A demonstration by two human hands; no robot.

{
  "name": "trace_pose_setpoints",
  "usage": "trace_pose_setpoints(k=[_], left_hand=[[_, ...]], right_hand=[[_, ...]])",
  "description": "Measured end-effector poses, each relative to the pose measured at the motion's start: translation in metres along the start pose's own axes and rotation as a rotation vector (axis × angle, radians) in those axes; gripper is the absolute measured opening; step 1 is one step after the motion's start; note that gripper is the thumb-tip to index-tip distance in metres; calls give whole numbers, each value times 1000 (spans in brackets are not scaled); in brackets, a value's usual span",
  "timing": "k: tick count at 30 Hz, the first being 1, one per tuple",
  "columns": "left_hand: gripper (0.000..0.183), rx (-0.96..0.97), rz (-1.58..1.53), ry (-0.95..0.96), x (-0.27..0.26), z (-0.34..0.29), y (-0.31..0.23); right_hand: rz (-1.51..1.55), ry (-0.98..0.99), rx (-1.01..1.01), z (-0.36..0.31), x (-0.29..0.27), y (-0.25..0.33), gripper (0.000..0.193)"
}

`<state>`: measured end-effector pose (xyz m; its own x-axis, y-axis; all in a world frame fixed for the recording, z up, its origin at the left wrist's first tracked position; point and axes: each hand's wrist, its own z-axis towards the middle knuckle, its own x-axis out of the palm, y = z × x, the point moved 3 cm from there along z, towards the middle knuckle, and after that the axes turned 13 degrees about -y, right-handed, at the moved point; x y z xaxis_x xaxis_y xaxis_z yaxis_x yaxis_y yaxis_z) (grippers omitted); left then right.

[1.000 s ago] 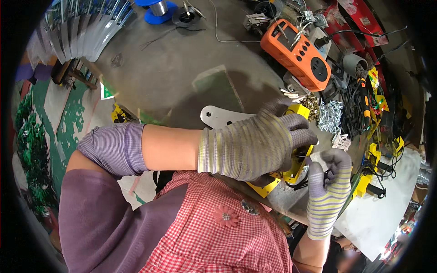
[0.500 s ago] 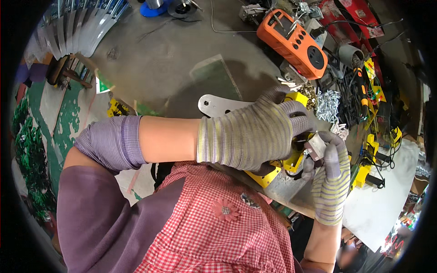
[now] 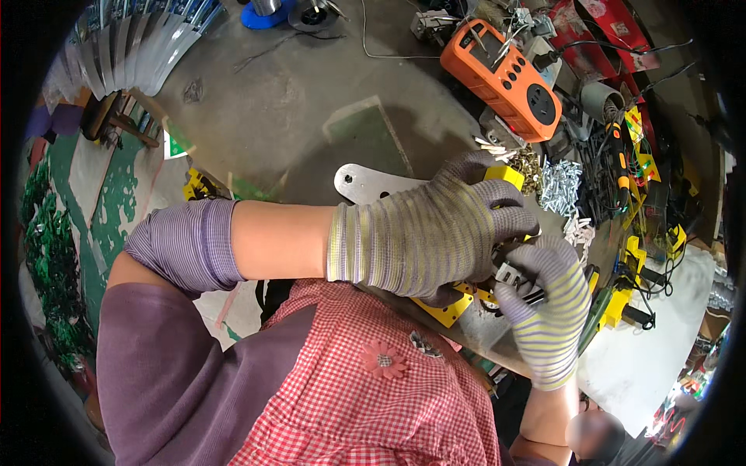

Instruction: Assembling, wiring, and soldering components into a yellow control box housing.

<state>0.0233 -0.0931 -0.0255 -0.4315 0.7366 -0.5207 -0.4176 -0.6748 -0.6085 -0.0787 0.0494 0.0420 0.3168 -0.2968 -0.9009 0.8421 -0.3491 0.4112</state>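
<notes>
My left hand (image 3: 435,229), in a striped grey glove, reaches across from the left. Its fingers curl over a yellow part, which shows as a yellow block (image 3: 505,175) beyond the fingers and a yellow plate (image 3: 449,311) near the bench edge. Most of that part is hidden beneath the glove. My right hand (image 3: 548,299), gloved likewise, pinches a small whitish block with slots (image 3: 509,274) against the yellow part; its exact kind is unclear. A silver metal plate with holes (image 3: 369,182) sticks out from under my left hand.
An orange meter with a socket (image 3: 505,81) lies beyond my hands. Piles of silver screws (image 3: 561,186) and brass-coloured bits (image 3: 526,167) are beside it. An orange-and-black handled tool (image 3: 618,155) and yellow parts with black leads (image 3: 633,287) lie to the right.
My right hand has moved left and turned, bringing the whitish block in against the yellow part. My left hand has shifted slightly left.
</notes>
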Motion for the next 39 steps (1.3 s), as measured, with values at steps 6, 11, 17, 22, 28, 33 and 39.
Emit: trace_pose_setpoints(k=[6, 11, 17, 22, 28, 33, 39], left_hand=[[33, 24, 0, -37, 2, -1, -1], [35, 13, 26, -39, -1, 0, -2], [60, -51, 2, 98, 6, -2, 2], [51, 17, 78, 59, 6, -1, -2], [36, 116, 222, 34, -2, 1, -10], [31, 244, 262, -191, -1, -8, -10], [37, 264, 265, -153, -8, -6, -15]], right_hand=[[-14, -53, -9, -1, 13, 8, 42], [-40, -42, -74, 3, 17, 1, 43], [233, -130, -21, -8, 18, -15, 28], [108, -149, -140, -7, 18, -7, 31], [334, -96, -21, -7, 19, -19, 25], [430, -41, 141, -12, 23, -26, 23], [349, -167, -199, -8, 25, -16, 20]])
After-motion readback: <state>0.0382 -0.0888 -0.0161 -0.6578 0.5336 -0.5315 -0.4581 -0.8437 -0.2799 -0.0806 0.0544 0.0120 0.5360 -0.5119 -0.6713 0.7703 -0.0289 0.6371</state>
